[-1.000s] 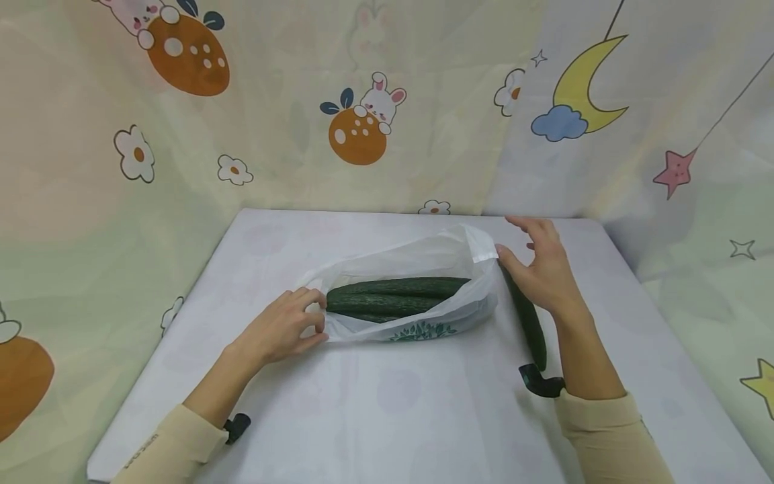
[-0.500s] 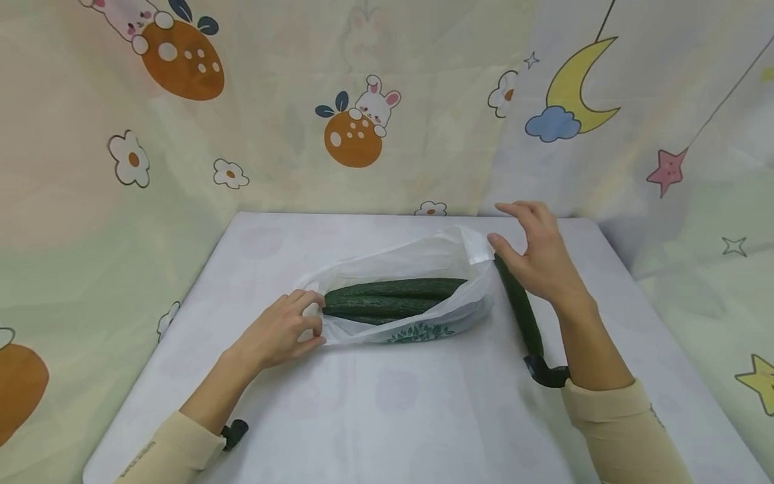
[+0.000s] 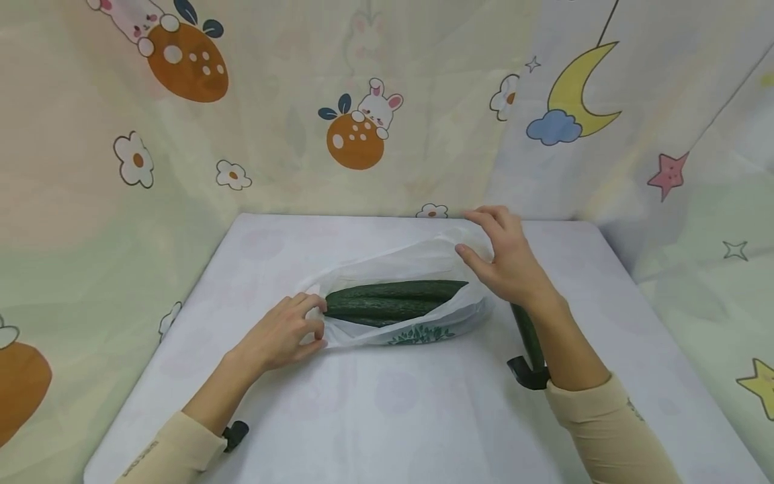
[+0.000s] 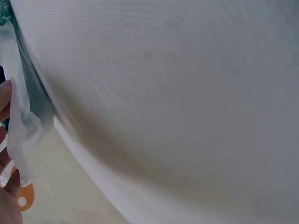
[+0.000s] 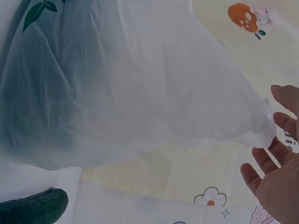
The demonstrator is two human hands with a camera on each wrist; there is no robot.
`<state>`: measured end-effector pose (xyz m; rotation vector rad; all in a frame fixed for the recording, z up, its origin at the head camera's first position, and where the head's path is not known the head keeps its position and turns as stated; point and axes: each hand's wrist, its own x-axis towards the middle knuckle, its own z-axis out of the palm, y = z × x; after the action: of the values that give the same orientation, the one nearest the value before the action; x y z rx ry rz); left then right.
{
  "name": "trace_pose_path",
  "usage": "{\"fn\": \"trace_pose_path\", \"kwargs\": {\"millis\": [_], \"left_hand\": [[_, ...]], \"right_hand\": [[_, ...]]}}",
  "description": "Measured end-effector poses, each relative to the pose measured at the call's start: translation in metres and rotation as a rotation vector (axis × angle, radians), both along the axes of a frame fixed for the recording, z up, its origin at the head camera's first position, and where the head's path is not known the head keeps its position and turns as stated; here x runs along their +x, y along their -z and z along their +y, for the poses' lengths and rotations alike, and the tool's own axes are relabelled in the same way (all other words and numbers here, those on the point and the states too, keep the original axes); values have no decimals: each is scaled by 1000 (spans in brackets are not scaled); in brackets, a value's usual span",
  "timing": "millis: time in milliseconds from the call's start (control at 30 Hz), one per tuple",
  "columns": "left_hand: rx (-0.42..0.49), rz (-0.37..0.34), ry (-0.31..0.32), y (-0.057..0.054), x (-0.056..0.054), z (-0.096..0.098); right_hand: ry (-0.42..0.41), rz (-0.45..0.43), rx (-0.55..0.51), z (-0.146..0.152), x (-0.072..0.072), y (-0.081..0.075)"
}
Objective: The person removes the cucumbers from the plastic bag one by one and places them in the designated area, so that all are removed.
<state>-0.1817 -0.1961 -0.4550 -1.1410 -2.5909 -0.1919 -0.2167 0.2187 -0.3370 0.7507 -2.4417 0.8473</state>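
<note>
A white plastic bag (image 3: 465,319) with a green leaf print lies open toward me, with several dark green cucumbers (image 3: 393,300) inside. My left hand (image 3: 275,336) pinches its left edge between thumb and fingers; white film (image 4: 18,116) shows there in the left wrist view. My right hand (image 3: 508,259) is over the bag's upper right corner, thumb and fingers spread apart. In the right wrist view, the fingers of that hand (image 5: 282,172) are right at the corner of the bag (image 5: 140,84). Another cucumber (image 3: 527,336) lies outside, partly hidden by the right forearm.
A white cloth covers the table (image 3: 375,417), whose far edge meets a printed fabric backdrop (image 3: 272,101). Black mounts, one on the left wrist (image 3: 236,435) and one on the right (image 3: 527,374), stick out beside the sleeves. The right one overlaps the loose cucumber's near end.
My right hand has risen slightly and moved left, from beside the bag to over its upper right corner. The left hand keeps its pinch in the same place.
</note>
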Motion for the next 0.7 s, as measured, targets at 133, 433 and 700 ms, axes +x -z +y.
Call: {"fn": "trace_pose_path", "kwargs": {"millis": [133, 433, 700], "left_hand": [[3, -9, 0, 0, 0, 1], [-18, -39, -11, 3, 1, -1], [-3, -31, 6, 4, 0, -1]], "right_hand": [[-43, 25, 20, -7, 0, 3], [-63, 37, 97, -17, 1, 1], [-99, 45, 117, -30, -1, -4]]}}
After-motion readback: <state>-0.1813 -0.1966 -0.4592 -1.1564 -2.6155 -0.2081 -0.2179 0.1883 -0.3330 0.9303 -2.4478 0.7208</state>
